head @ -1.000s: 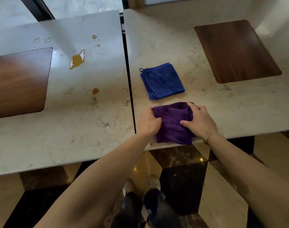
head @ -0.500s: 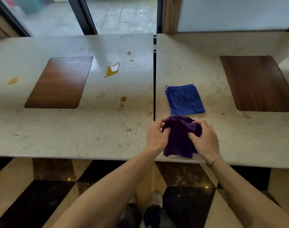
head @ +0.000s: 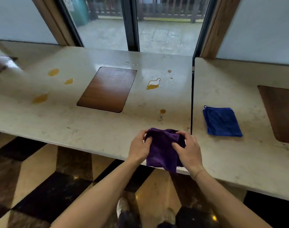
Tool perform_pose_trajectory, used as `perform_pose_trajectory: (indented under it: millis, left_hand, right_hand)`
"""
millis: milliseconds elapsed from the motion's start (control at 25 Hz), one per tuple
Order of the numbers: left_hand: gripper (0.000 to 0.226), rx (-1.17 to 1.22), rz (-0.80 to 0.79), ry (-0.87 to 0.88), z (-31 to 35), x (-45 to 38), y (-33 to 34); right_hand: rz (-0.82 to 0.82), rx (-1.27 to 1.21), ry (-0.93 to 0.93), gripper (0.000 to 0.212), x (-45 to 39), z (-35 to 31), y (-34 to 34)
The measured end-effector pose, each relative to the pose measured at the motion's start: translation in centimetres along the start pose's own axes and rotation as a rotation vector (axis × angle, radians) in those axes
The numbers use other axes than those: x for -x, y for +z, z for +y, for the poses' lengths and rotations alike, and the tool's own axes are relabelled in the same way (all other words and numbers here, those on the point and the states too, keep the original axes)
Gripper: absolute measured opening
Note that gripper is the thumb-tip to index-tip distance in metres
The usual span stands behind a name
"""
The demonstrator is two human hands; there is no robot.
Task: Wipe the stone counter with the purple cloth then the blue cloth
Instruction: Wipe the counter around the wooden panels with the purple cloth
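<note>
The purple cloth (head: 162, 150) is lifted above the near edge of the left stone counter (head: 91, 127), bunched and hanging down. My left hand (head: 138, 148) grips its left side and my right hand (head: 188, 152) grips its right side. The blue cloth (head: 222, 121) lies folded flat on the right stone counter (head: 239, 153), to the right of the gap between the slabs. Amber liquid spills sit on the left counter: a large one (head: 153, 84), a small drop (head: 162, 111), and others at the far left (head: 40, 98).
A wooden inset panel (head: 107, 88) sits in the left counter and another (head: 282, 112) in the right one. A dark gap (head: 191, 102) separates the slabs. Glass doors stand behind. Tiled floor and my shoes are below.
Both hands picked the purple cloth up off the right counter and carried it left across the gap, over the left counter's near edge. The view has swung left and upward.
</note>
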State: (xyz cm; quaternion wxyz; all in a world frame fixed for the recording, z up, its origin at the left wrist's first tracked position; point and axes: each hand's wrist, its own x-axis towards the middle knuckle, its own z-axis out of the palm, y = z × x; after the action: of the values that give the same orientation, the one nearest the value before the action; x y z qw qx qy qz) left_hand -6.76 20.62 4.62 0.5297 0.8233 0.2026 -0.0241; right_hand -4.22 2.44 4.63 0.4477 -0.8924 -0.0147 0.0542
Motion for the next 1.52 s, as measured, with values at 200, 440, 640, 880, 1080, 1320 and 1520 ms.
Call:
perform_pose_trajectory:
  millis: [200, 440, 640, 880, 1080, 1320, 1520]
  left_hand:
    - [0.028, 0.005, -0.108, -0.005, -2.7, -1.9, -3.9]
    - [0.029, -0.031, -0.269, -0.005, -4.3, -4.1, -5.1]
    - [0.031, -0.046, -0.301, -0.026, -4.9, -5.7, -3.5]
    - [0.033, -0.112, -0.315, -0.021, -5.7, -6.8, -2.1]
    - [0.036, -0.511, -0.080, 0.218, -8.6, -9.3, -6.5]
    - [0.046, -0.949, 0.055, 0.294, -12.6, -18.6, -14.4]
    - [0.063, -1.002, -0.068, 0.243, -12.4, -25.1, -15.9]
  right_hand:
    - [0.057, 0.113, 0.039, 0.043, 0.3, -3.0, 4.5]
    - [0.154, 0.198, 0.147, 0.042, 1.2, -3.5, 7.0]
    - [0.202, 0.231, 0.152, 0.042, 0.4, -1.6, 7.9]
    - [0.213, 0.311, 0.192, 0.045, -0.3, 0.2, 8.2]
    - [0.167, 0.622, -0.062, 0.054, 0.8, -1.3, 11.4]
    - [-0.094, 0.818, 0.027, 0.069, 1.8, 1.3, 15.9]
    - [-0.120, 0.837, 0.033, 0.069, 0.5, 1.5, 16.4]
